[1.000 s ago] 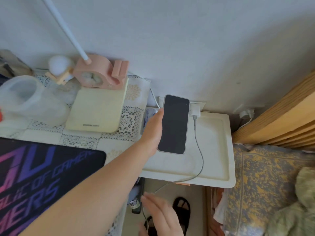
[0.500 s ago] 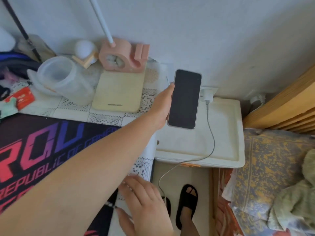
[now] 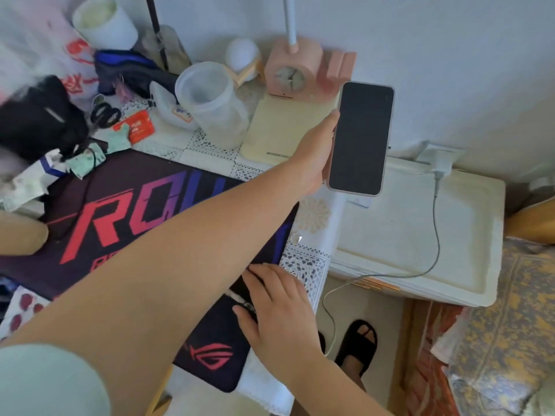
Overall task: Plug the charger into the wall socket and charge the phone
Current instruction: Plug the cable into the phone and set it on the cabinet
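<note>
My left hand (image 3: 315, 151) reaches far over the desk and holds a phone (image 3: 360, 139) upright, its dark screen facing me, in front of the wall. A white charger (image 3: 440, 165) sits in the wall socket (image 3: 450, 151) to the right of the phone. Its grey cable (image 3: 437, 235) runs down over a cream lid, then drops toward the floor and passes behind my right wrist. My right hand (image 3: 279, 307) rests on the desk's near corner, with its fingers over a small white piece whose outline is unclear. Nothing is plugged into the phone's lower end.
A black gaming mat (image 3: 144, 223) covers the desk. A clear plastic jar (image 3: 210, 100), a cream pad (image 3: 285, 130) and a pink clock stand (image 3: 300, 70) stand behind it. The cream storage-box lid (image 3: 405, 229) lies below the socket, beside a patterned blanket (image 3: 510, 310). My sandalled foot (image 3: 359, 343) is on the floor.
My view has swung left and the desk clutter has come into sight. My right hand rose from below the desk's edge onto the mat's corner. My left hand keeps holding the phone.
</note>
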A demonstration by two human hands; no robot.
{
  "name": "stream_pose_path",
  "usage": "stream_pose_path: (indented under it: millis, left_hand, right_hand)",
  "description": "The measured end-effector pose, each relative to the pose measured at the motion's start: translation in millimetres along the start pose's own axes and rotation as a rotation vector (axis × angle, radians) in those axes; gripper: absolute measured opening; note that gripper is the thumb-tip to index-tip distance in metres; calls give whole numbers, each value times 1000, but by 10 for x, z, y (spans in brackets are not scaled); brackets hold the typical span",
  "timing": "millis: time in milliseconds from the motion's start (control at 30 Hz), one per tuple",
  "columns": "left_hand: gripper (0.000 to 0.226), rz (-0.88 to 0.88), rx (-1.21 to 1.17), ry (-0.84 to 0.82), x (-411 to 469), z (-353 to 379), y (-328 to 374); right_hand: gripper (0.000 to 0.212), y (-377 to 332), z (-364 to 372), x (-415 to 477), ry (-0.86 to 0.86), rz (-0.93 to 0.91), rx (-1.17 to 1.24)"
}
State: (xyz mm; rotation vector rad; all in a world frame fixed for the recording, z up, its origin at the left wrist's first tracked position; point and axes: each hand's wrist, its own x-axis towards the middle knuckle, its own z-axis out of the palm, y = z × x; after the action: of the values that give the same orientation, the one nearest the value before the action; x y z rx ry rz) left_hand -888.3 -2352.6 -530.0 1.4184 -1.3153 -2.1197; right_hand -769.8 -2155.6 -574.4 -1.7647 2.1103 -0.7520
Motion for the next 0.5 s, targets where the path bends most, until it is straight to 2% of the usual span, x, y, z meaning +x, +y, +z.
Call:
stream_pose_path:
  millis: [233, 333, 500]
  left_hand:
    - [36, 1, -100, 3, -93, -181, -11]
    - [42, 6, -136, 5, -145, -236, -27]
    - [40, 12, -138, 20, -155, -315, -72]
  right_hand:
    - [42, -30, 117, -3, 68, -16, -62]
    - [41, -58, 152, 29, 82, 16, -83]
    - [24, -100, 208, 87, 187, 39, -58]
